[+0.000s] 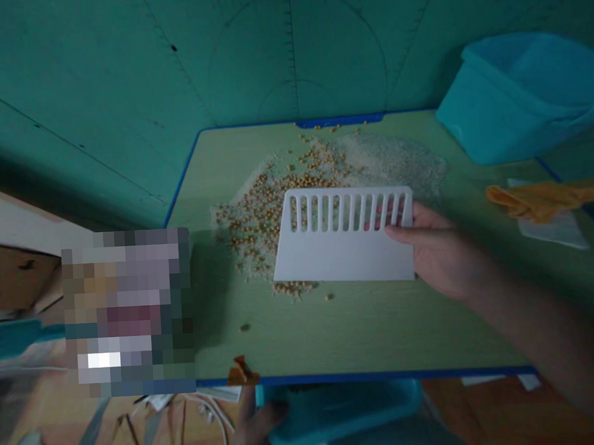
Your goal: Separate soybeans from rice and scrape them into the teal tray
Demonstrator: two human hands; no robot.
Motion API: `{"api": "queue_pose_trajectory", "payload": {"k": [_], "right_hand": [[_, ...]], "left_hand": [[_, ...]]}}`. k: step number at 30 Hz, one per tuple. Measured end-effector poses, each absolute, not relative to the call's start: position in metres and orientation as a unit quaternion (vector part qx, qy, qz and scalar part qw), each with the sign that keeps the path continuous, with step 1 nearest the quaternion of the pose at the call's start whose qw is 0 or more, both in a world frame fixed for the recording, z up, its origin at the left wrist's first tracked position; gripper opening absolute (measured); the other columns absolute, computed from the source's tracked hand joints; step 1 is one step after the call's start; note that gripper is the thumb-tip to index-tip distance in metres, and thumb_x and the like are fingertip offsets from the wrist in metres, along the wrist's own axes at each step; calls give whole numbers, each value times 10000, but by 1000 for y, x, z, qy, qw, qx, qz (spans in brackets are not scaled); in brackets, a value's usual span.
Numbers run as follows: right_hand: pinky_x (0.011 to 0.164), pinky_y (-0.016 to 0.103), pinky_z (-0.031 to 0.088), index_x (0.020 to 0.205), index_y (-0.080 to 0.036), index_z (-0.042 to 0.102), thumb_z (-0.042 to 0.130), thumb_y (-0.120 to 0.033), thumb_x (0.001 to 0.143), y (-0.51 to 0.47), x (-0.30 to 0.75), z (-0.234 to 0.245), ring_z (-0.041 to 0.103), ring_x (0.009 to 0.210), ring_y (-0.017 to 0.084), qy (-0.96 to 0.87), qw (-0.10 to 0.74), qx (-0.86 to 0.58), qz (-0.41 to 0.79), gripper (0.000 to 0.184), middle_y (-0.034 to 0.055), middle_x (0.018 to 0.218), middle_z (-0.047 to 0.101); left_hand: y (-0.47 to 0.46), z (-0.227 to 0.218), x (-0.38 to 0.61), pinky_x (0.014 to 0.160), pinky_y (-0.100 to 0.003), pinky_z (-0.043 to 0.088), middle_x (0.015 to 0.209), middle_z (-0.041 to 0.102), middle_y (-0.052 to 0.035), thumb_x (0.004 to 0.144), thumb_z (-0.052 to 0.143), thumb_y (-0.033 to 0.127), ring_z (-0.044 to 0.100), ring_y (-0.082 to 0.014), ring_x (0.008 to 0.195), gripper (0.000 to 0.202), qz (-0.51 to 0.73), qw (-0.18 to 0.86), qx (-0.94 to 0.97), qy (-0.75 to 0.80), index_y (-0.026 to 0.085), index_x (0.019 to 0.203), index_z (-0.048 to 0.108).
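My right hand [435, 252] grips the right end of a white plastic scraper [345, 246] with a row of slots along its top edge; fingers show through the slots. The scraper stands on a green table [362, 325] in front of a spread of yellowish beans [276, 197] mixed with white rice grains [388, 158]. A few beans lie loose just below the scraper. My left hand [250, 427] holds the edge of a teal container [341, 413] below the table's near edge.
A blue plastic bin [519, 98] stands at the table's far right, with an orange cloth [539, 200] on white paper beside it. A green marked mat hangs as a backdrop. A blurred patch covers the left. Cables lie on the floor below.
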State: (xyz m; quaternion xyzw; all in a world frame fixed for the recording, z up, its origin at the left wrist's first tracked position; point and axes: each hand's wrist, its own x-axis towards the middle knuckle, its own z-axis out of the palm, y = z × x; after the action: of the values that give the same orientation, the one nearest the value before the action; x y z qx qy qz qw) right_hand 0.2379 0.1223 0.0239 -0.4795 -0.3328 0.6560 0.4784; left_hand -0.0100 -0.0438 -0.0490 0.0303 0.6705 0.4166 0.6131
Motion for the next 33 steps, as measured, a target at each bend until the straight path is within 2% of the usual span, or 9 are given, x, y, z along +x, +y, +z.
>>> {"api": "queue_pose_trajectory", "payload": {"k": [2, 8, 15, 20, 23, 26, 29, 33], "right_hand": [[912, 453, 403, 905, -226, 612, 592, -156, 691, 121, 237, 25, 609, 951, 235, -330, 477, -479, 659, 226, 11, 920, 687], [891, 434, 407, 923, -228, 617, 594, -147, 692, 117, 234, 26, 625, 875, 217, -341, 454, -471, 675, 246, 3, 876, 691], [864, 414, 424, 875, -225, 626, 593, -155, 700, 113, 233, 25, 634, 842, 204, -350, 447, -460, 683, 191, 1, 847, 695], [850, 438, 437, 886, -237, 622, 601, -194, 701, 110, 232, 24, 640, 855, 223, -366, 435, -452, 688, 191, 5, 850, 697], [822, 418, 459, 867, -250, 631, 602, -194, 694, 110, 233, 27, 640, 837, 215, -361, 437, -459, 684, 184, 1, 862, 696], [775, 403, 483, 856, -262, 640, 610, -194, 673, 109, 233, 29, 642, 792, 210, -337, 433, -475, 687, 198, 0, 855, 694], [721, 403, 496, 817, -268, 646, 620, -206, 650, 108, 233, 29, 641, 767, 225, -336, 430, -489, 681, 180, 10, 827, 693], [720, 401, 496, 822, -266, 640, 619, -192, 647, 110, 231, 32, 634, 766, 220, -335, 444, -499, 665, 190, 2, 813, 686]], "left_hand": [[-46, -51, -12, 598, -391, 532, 712, 738, -37, 457, 692, 196, 646, -359, 835, 502, 410, 615, 18, 674, 235, 957, 654], [-45, -51, -17, 593, -382, 528, 682, 729, -44, 449, 703, 223, 652, -339, 775, 290, 405, 605, 30, 684, 216, 739, 677], [-41, -46, -18, 690, -396, 521, 772, 742, -52, 450, 707, 207, 638, -342, 869, 387, 426, 619, 24, 659, 219, 836, 687], [-43, -49, -20, 726, -413, 522, 798, 749, -59, 436, 732, 220, 629, -360, 909, 361, 424, 627, 25, 652, 224, 795, 697], [-43, -47, -28, 687, -390, 537, 773, 752, -45, 446, 716, 198, 643, -348, 879, 335, 430, 632, 18, 645, 229, 779, 709], [-45, -43, -44, 580, -316, 544, 677, 746, -27, 494, 682, 171, 674, -280, 718, 251, 450, 626, 25, 636, 221, 737, 723], [-51, -41, -65, 539, -303, 542, 683, 748, -25, 529, 670, 157, 667, -243, 607, 279, 463, 614, 48, 637, 215, 796, 725], [-55, -41, -77, 586, -299, 549, 670, 744, -9, 507, 718, 153, 679, -270, 712, 285, 452, 610, 57, 648, 233, 781, 720]]}}
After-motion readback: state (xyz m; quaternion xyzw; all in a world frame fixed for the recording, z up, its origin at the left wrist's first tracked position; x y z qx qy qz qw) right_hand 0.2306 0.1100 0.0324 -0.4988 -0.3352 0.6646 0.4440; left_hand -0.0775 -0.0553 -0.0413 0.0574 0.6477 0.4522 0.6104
